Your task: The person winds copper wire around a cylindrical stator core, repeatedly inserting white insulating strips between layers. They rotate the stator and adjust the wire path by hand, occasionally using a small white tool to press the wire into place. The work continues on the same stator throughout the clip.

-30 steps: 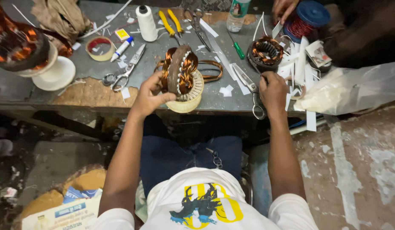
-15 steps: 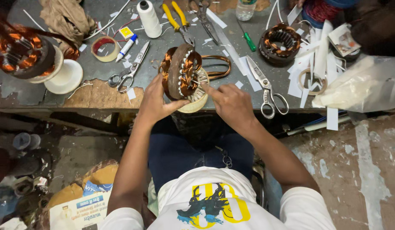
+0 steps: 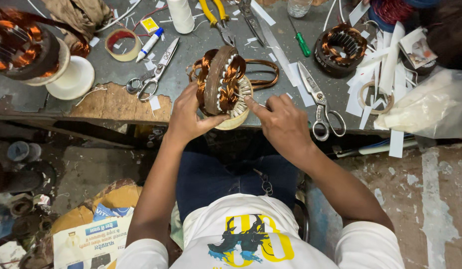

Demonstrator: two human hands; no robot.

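Stator core (image 3: 218,82), wound with copper coils, stands on edge at the near rim of the grey workbench (image 3: 201,50), just above centre of the head view, propped on a pale ring-shaped spool (image 3: 238,112) beneath it.

Left hand (image 3: 188,114): closed around the stator's lower edge from the 7 o'clock side. The thumb presses on the near face and the fingers wrap behind the metal ring. The grip is firm, with no visible gap.

Right hand (image 3: 283,122): at 4 o'clock from the stator. The fingers are curled into a loose fist, and the index finger and thumb are pinched together on a thin pale strip or wire (image 3: 253,102) that leads into the winding slots. The fingertip touches the coil face. What exactly is pinched is too thin to tell.

Surroundings, read from the stator:
- 9 o'clock: scissors (image 3: 154,74) lying flat, with a tape roll (image 3: 120,44) and a marker (image 3: 150,44) beyond them.
- 10 o'clock, far corner: a larger wound stator (image 3: 24,47) set on a white dish (image 3: 74,79).
- 12 o'clock: yellow-handled pliers (image 3: 216,15) and a white thread cone (image 3: 181,15).
- 2 o'clock: a green screwdriver (image 3: 302,42) and a second small stator (image 3: 340,49).
- 3 o'clock: a second pair of scissors (image 3: 318,102), just beside the right hand, among cut white paper strips (image 3: 375,74).
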